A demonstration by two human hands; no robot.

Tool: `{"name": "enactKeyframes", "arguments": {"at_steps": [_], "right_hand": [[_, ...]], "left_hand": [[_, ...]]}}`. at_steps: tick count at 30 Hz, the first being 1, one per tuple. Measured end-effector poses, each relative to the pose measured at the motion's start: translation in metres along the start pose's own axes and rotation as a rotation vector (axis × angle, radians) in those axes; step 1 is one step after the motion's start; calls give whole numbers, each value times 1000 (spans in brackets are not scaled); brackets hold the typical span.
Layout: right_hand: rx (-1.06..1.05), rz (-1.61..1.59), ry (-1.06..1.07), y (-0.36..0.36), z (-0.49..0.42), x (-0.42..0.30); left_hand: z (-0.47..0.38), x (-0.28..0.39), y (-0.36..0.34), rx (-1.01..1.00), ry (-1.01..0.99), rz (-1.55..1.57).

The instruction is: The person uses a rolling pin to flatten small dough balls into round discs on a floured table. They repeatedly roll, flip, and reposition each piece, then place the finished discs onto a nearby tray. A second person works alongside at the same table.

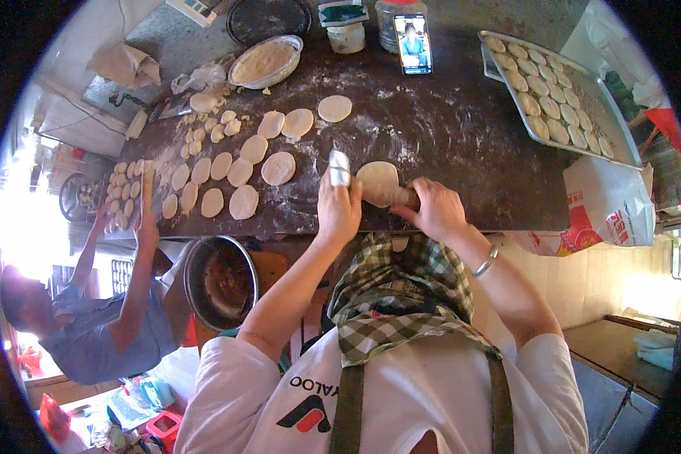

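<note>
My left hand (340,207) is at the left edge of a flattened dough round (378,180), thumb close against it. A whitish, shiny piece (339,168) covers or extends from its fingers; I cannot tell whether it is worn or held. On the other side, my right hand (436,205) grips a short wooden rolling pin (410,197) at the dough's lower right edge. Several rolled dough rounds (244,202) lie to the left on the floured dark table (459,130). Small dough pieces (217,133) sit behind them.
A flour bowl (265,61), a white tub (346,38) and a lit phone (413,45) stand at the back. Dough rounds fill part of a metal tray (613,127) at right. Another person (113,323) works at left with a wooden stick (147,187), near a large metal pot (221,284).
</note>
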State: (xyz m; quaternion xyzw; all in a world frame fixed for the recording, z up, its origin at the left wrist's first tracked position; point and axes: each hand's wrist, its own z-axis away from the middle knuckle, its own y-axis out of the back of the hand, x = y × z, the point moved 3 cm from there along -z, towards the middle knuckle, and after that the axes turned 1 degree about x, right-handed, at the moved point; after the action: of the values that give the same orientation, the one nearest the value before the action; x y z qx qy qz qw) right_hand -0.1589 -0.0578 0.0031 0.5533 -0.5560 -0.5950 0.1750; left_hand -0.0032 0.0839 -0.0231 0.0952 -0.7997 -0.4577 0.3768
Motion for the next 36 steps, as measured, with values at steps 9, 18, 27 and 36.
{"name": "enactKeyframes", "arguments": {"at_steps": [9, 18, 27, 36], "right_hand": [[19, -548, -543, -10, -49, 69], [110, -914, -610, -6, -42, 64], [66, -979, -654, -6, -43, 72], [39, -1010, -718, -9, -43, 72]], "left_hand": [[-61, 26, -17, -199, -14, -73], [-61, 28, 11, -276, -99, 270], [-96, -71, 78, -101, 124, 198], [-199, -176, 99, 329, 345, 817]]}}
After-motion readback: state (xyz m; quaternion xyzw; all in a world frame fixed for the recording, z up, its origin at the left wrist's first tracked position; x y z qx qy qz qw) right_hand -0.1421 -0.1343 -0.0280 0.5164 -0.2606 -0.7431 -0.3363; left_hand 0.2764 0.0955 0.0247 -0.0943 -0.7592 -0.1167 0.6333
